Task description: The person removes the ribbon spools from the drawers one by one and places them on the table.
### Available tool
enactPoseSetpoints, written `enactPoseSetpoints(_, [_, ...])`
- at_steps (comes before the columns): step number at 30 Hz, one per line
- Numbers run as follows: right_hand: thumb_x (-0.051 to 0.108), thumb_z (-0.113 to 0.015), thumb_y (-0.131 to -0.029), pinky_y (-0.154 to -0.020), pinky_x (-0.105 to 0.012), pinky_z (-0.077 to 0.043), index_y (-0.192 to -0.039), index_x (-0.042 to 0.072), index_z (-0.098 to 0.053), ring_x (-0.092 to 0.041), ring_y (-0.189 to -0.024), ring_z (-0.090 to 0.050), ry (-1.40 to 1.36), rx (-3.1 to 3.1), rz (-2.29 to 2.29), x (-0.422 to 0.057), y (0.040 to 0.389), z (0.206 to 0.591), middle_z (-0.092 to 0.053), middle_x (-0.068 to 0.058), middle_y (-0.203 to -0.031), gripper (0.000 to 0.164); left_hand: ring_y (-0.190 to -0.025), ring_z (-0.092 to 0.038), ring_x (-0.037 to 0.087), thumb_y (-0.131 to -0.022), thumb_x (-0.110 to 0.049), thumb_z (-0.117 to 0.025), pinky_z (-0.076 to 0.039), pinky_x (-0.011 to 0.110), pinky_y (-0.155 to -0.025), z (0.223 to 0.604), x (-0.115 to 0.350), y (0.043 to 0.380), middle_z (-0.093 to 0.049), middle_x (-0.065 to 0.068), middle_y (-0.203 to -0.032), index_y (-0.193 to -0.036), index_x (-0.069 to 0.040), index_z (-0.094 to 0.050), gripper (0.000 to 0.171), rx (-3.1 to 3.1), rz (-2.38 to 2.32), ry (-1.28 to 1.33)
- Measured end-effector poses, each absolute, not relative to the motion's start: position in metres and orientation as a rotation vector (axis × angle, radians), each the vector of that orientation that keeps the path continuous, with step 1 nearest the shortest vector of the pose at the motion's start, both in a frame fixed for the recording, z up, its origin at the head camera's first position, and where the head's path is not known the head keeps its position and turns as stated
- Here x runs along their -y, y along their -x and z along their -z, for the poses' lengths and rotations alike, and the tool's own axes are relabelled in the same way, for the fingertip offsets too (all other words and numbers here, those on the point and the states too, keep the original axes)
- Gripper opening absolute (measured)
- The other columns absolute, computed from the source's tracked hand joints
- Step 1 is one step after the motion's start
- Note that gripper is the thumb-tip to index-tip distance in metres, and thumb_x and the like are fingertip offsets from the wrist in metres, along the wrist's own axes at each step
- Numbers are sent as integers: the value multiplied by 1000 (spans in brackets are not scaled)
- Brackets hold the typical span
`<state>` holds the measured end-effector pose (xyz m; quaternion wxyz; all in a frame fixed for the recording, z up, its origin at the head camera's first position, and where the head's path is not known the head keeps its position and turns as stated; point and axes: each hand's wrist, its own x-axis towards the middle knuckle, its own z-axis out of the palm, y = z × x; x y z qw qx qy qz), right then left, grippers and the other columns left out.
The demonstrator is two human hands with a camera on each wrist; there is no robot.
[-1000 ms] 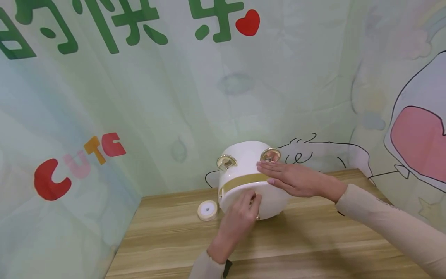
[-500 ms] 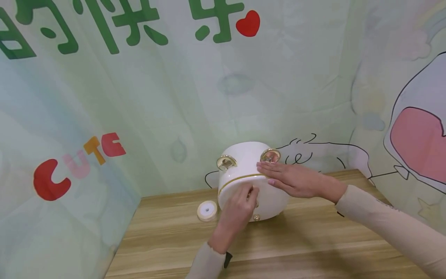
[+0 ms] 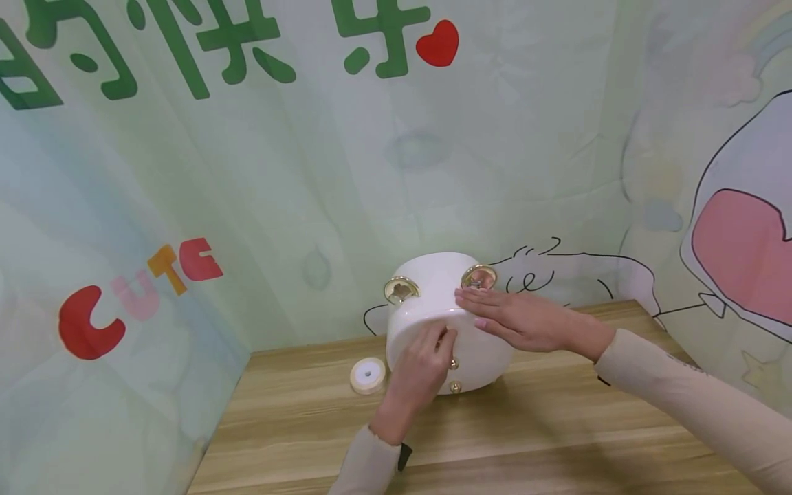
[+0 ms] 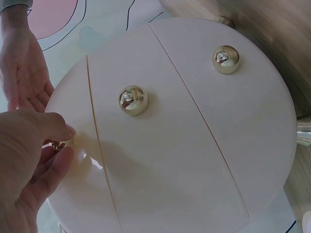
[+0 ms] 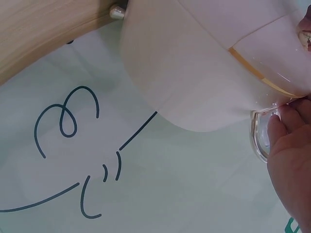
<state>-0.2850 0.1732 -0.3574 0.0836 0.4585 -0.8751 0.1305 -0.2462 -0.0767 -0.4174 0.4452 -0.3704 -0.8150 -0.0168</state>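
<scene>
1. The left hand's grip [image 3: 422, 368] hides most of the top gold knob [image 4: 58, 146] on the round white box [image 3: 479, 357].
2. The right hand's grip [image 3: 526, 320] covers a bit of one gold ear [image 3: 479, 276].
3. The head view cuts off the tops of the green letters [image 3: 238, 34].
4. Dark marks [image 3: 688, 364] on the right sleeve [image 3: 687, 399] are too small to read.

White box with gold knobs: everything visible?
Glossy white drum-shaped box, plastic-looking, standing on the wooden table. Its front has three drawers split by seams, each with a gold knob. Two gold ear-like rings sit on top; metallic feet below. The left hand pinches the top knob; the right hand lies on top beside one ring. Top drawer looks nearly or fully shut.
</scene>
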Motion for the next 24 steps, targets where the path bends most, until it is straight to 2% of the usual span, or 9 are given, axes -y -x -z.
enactPoseSetpoints(11, [33,-46,-112,-119,-49,-45,-162,14,-40,-25,-156,-41,-1367,2607,-389,-171,284,359,-38,-4,-170,54,-92,-70,19,-87,-3,-79,-61,25,-84,418,78,246,-70,9,-104,-109,-3,-74,23,2025,53,906])
enactPoseSetpoints(18, [31,-47,-112,-119,-49,-45,-162,13,-40,-25,-155,-42,-1376,2576,-373,-172,285,362,-39,-6,-169,54,-89,-69,17,-85,-14,-85,-60,24,-79,421,78,245,-69,8,-101,-107,-5,-75,26,2006,73,890])
enactPoseSetpoints(21, [31,-48,-111,-119,-49,-45,-162,13,-39,-26,-155,-42,-1383,2570,-379,-172,286,363,-40,-6,-169,54,-89,-70,17,-86,-16,-84,-61,25,-80,423,79,243,-71,8,-102,-107,-6,-76,25,1983,56,889])
enactPoseSetpoints(24, [30,-48,-111,-119,-49,-46,-162,13,-39,-26,-155,-43,-1386,2564,-390,-172,286,363,-40,-6,-169,54,-88,-71,18,-90,-16,-76,-61,27,-82,426,80,240,-73,7,-100,-102,-7,-76,15,1913,32,908])
